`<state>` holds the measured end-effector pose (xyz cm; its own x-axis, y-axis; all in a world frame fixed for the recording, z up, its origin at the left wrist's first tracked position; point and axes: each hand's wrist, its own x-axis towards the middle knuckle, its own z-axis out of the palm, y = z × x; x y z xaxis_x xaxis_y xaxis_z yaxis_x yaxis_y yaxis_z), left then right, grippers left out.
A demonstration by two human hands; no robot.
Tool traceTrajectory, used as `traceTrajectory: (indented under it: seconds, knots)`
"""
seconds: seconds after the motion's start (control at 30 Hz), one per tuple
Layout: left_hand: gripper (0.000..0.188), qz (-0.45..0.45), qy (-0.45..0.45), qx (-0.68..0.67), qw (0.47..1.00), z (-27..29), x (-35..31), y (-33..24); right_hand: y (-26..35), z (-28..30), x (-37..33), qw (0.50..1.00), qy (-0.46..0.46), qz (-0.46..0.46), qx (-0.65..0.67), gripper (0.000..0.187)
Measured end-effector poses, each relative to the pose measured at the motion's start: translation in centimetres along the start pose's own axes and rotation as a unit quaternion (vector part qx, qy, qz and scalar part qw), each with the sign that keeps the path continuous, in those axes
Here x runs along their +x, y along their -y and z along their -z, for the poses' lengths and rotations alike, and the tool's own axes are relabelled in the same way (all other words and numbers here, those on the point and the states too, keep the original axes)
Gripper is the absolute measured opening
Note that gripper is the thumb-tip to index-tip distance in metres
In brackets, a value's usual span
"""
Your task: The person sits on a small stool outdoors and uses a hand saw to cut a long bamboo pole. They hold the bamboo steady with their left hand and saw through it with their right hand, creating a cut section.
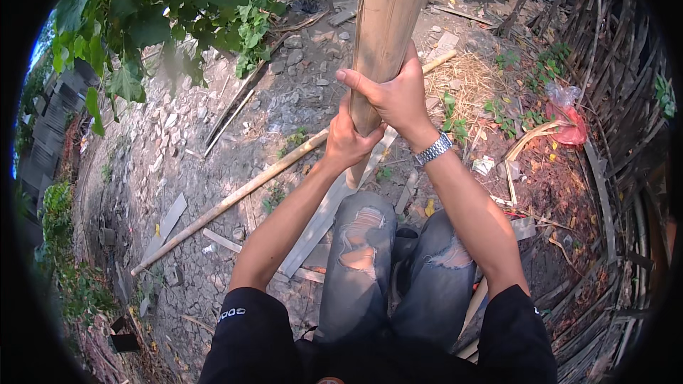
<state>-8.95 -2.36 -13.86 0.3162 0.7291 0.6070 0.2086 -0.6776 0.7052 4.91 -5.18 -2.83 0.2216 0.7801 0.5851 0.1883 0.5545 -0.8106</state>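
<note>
A thick, pale brown wooden post (393, 11) stands up in front of me, running out past the top of the view. Its surface has lengthwise grain, and it looks narrower toward the lower end by my knees. My right hand (398, 96), with a metal-band watch on its wrist, is wrapped round the post from the right, thumb across the front. Lower down and to the left, my left hand (348, 139) is closed round it too; some of its fingers are hidden behind the wood.
A long thin pole (235, 199) lies slantwise on the stony ground behind my hands. Under my left forearm is a flat grey board (313, 231). Leafy branches (128, 21) hang at upper left. A stick fence (612, 78) lines the right, near a red plastic bag (569, 126).
</note>
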Motion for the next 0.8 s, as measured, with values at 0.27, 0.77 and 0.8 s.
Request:
traceTrajectory:
  seconds: [0.27, 0.77, 0.8]
  knots:
    - [0.073, 0.127, -0.029, 0.284, 0.95, 19.3, -11.1, 1.9, -0.7, 5.8, -1.7, 0.972, 0.121, -0.04, -0.199, 0.083]
    - [0.091, 0.619, 0.33, 0.402, 0.589, 27.2, -60.1, 2.1, -7.7, 12.6, -2.1, 0.887, 0.319, -0.222, -0.251, 0.055]
    - [0.09, 0.593, 0.288, 0.425, 0.62, 27.8, -60.2, 3.7, -7.8, 12.3, -2.0, 0.883, 0.326, -0.221, -0.257, 0.056]
